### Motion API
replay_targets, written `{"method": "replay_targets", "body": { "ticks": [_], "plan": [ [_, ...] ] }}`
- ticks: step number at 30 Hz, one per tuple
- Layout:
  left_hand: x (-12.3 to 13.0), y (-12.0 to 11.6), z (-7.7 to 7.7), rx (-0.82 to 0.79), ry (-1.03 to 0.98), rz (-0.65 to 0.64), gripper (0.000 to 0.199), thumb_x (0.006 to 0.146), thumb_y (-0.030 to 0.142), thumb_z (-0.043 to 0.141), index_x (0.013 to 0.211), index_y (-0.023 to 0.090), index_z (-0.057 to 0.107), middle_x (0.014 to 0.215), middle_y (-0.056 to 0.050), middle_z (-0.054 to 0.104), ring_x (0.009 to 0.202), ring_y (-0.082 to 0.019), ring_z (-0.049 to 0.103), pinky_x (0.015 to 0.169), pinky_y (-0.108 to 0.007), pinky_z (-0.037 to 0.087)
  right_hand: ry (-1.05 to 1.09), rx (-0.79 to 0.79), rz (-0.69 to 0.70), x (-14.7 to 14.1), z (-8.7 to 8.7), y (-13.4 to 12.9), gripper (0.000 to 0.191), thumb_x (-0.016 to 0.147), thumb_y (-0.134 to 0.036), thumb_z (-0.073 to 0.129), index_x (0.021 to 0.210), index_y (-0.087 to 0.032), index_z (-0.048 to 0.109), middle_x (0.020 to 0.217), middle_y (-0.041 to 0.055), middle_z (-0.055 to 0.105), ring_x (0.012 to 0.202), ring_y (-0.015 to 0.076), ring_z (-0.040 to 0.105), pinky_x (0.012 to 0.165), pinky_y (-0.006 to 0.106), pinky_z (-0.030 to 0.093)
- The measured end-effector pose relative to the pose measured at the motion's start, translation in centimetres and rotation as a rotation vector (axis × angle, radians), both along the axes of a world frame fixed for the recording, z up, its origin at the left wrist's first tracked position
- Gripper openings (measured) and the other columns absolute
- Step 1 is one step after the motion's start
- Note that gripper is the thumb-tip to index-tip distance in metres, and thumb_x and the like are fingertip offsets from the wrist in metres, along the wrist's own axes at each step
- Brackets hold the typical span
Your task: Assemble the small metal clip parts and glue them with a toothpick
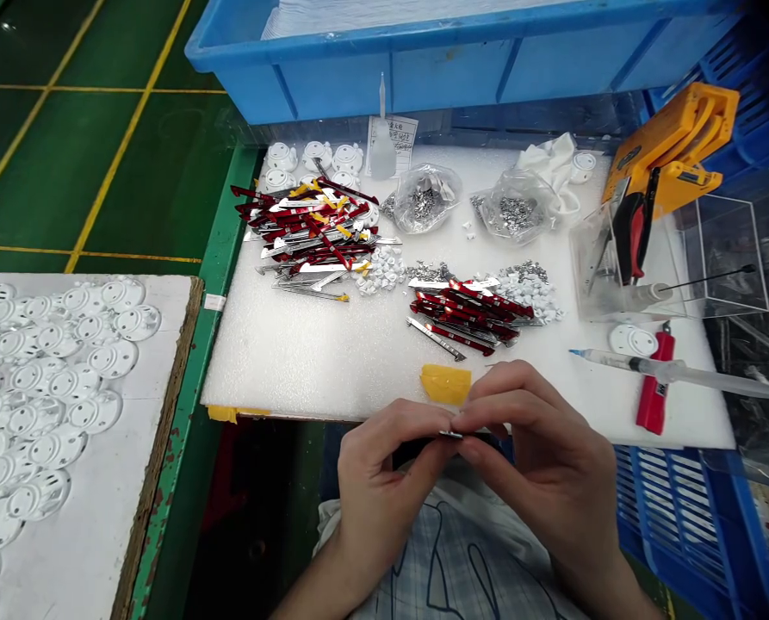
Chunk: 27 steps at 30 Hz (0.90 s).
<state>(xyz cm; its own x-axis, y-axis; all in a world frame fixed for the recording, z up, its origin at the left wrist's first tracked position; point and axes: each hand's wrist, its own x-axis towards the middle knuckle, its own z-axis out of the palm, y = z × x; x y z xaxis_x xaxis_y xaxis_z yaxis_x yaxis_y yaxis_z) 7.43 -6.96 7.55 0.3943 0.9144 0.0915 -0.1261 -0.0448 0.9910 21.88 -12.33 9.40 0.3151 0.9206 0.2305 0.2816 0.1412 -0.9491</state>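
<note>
Metal piece (449, 435) pinched between left hand (384, 491) and right hand (539, 448), below yellow tape (446, 383) on white foam sheet (332, 362).

A small silver piece (449, 435) between the hands (384, 491) (545, 456); mustard-yellow tape (446, 384) just ahead on white foam (306, 370); glossy red-and-silver strips (465, 314) farther ahead; a pale blue checked shirt (449, 560) below; a bright blue crate (436, 82) far ahead; a green floor (132, 164) with yellow lines ahead and left.

Factory workshop, yellow-lined green floor (164, 155), blue plastic crate (449, 82), foam workbench (306, 362)
</note>
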Motion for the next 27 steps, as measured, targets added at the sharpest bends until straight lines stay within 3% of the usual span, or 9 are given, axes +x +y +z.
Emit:
{"method": "replay_targets", "body": {
  "ticks": [5, 11, 15, 20, 27],
  "plan": [
    [0.05, -0.02, -0.07, 0.013, -0.007, -0.025, 0.011, 0.098, 0.018, 0.077, 0.096, 0.027, 0.084, 0.085, -0.001, 0.085, 0.082, -0.017, 0.081, 0.079, -0.025, 0.066, -0.037, 0.015, -0.014, 0.00, 0.19, 0.10, 0.017, 0.092, -0.010, 0.073, 0.096, -0.026, 0.076, 0.088, 0.0020, 0.066, 0.078, 0.0161, 0.064, 0.063, 0.027, 0.056],
    [-0.28, -0.12, -0.43, 0.062, -0.010, 0.007, 0.020, 0.097, 0.017, 0.078, 0.113, 0.029, 0.082, 0.102, -0.004, 0.085, 0.093, -0.017, 0.080, 0.083, -0.025, 0.066, -0.117, 0.027, -0.006, 0.17, 0.61, 0.39, 0.018, 0.089, -0.007, 0.070, 0.091, -0.024, 0.073, 0.086, 0.0008, 0.066, 0.075, 0.0142, 0.064, 0.064, 0.026, 0.056],
    [-0.52, 0.19, -0.24, 0.151, -0.012, 0.009, 0.016, 0.097, 0.014, 0.078, 0.105, 0.026, 0.082, 0.096, -0.003, 0.084, 0.088, -0.017, 0.079, 0.080, -0.025, 0.065, -0.145, 0.020, 0.020, 0.40, 0.52, 0.14, 0.017, 0.092, -0.008, 0.070, 0.096, -0.024, 0.073, 0.088, -0.0003, 0.066, 0.078, 0.0124, 0.064, 0.068, 0.023, 0.056],
    [-0.49, 0.23, -0.06, 0.122, 0.008, 0.050, 0.008, 0.097, 0.017, 0.078, 0.098, 0.024, 0.081, 0.089, -0.004, 0.083, 0.081, -0.017, 0.078, 0.074, -0.026, 0.065, -0.131, 0.008, 0.060, 0.61, -0.14, -0.30, 0.018, 0.094, -0.010, 0.074, 0.105, -0.024, 0.074, 0.094, 0.0018, 0.070, 0.084, 0.0156, 0.067, 0.071, 0.027, 0.058],
    [-0.32, 0.22, -0.13, 0.081, -0.014, 0.031, 0.002, 0.097, 0.024, 0.080, 0.099, 0.024, 0.082, 0.088, -0.004, 0.082, 0.082, -0.016, 0.077, 0.075, -0.024, 0.065, -0.180, 0.028, 0.053, 0.72, 0.27, -0.18, 0.019, 0.093, -0.005, 0.072, 0.101, -0.023, 0.073, 0.088, 0.0015, 0.072, 0.079, 0.0157, 0.068, 0.069, 0.028, 0.058]
  ]
}}
